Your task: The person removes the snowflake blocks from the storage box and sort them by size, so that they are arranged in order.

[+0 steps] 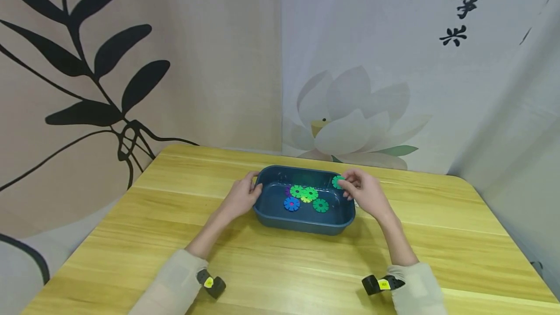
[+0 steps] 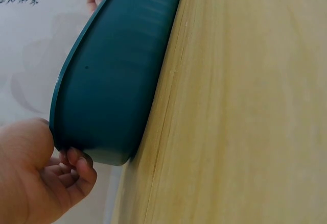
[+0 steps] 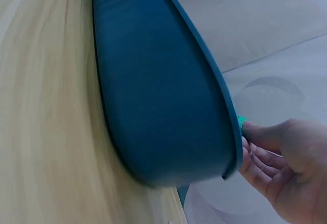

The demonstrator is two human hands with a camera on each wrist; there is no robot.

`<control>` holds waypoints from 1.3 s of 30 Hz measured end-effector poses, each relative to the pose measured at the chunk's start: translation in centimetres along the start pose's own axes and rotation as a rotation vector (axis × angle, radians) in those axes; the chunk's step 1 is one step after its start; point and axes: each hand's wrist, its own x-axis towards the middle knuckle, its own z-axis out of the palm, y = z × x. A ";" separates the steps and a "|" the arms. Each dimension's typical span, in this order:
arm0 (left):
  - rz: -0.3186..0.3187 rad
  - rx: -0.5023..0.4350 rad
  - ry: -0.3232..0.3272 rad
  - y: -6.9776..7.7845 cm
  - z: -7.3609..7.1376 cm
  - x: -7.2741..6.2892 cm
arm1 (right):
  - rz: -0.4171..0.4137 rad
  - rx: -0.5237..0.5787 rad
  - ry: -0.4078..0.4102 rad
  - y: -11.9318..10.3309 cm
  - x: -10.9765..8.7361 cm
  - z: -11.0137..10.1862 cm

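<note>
A dark blue plastic basin [image 1: 284, 222] sits on the wooden table, with several notched, flower-shaped plastic discs lying inside. Among them are a blue disc [image 1: 291, 203], a green disc [image 1: 321, 205] and a purple one partly covered. My left hand [image 1: 243, 194] grips the basin's left end, thumb over the rim and fingers curled beneath it in the left wrist view. Over the right end, my right hand [image 1: 362, 191] pinches a green disc [image 1: 337, 182] between thumb and fingers. In the right wrist view only a sliver of that disc shows past the rim.
The wooden table [image 1: 280, 276] reaches back to a printed cloth backdrop [image 1: 227, 62] with leaves and a lotus. Each sleeve cuff carries a strapped wrist camera, the left camera [image 1: 214, 286] and the right camera [image 1: 372, 285], low over the table.
</note>
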 end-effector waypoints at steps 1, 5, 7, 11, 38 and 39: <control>0.001 0.001 0.002 0.0 0.0 0.0 | 0.001 -0.008 0.006 0.2 -0.1 -0.2; 0.002 0.003 0.003 0.0 0.0 0.0 | 0.006 -0.034 0.028 1.1 -0.6 -1.3; 0.001 0.005 0.006 0.0 0.0 0.0 | 0.015 -0.045 0.037 1.6 -0.8 -1.8; -0.003 0.006 0.005 0.0 -0.1 0.0 | 0.042 -0.053 0.044 2.7 -1.3 -2.7; -0.014 0.011 0.007 0.0 0.0 0.0 | 0.282 -0.127 -0.046 7.5 -3.4 -5.1; -0.014 0.011 0.004 0.0 0.0 0.0 | 0.285 -0.128 -0.047 7.5 -3.4 -5.0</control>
